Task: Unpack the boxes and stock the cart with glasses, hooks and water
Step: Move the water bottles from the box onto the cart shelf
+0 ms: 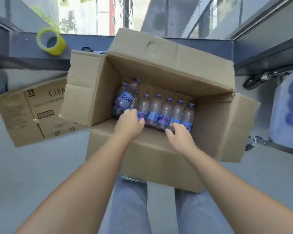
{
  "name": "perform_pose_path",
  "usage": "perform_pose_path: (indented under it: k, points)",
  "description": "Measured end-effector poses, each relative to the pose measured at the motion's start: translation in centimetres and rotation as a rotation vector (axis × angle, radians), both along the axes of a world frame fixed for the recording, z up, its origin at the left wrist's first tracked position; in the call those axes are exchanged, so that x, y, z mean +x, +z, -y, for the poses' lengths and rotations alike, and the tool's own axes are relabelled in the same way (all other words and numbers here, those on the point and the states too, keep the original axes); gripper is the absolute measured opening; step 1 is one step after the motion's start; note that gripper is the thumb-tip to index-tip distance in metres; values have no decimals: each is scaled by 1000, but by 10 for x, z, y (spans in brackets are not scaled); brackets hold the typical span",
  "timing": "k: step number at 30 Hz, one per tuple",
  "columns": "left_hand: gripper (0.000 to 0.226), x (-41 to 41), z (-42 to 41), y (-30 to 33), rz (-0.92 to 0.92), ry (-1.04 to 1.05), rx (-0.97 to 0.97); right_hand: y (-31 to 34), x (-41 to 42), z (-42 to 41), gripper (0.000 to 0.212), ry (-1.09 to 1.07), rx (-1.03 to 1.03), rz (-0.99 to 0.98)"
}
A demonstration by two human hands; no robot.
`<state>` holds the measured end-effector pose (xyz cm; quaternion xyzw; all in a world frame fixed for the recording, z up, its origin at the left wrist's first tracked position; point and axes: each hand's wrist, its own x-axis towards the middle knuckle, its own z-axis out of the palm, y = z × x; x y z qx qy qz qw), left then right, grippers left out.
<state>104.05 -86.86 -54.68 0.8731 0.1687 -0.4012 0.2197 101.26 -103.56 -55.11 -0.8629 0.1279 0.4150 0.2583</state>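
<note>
Both hands point(129, 124) grip bottle pack point(159, 112) in box point(172, 68).

Open cardboard box point(159, 78) has all four flaps folded out, so straight down from the top is wide open. Far half of the box floor is bare past the shrink-wrapped water bottle pack point(161, 112). The pack sits tight to the near wall, little finger room there.
</note>
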Motion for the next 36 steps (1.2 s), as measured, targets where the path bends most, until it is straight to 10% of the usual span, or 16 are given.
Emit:
perform_pose_path:
  k: [16, 36]
  points:
    - [76, 55, -46, -231, 31, -322, 253, -233, 56, -92, 30, -257, 50, -156]
    - [89, 70, -63, -300, 97, 125, 162, -346, 102, -110, 82, -285, -166, -102]
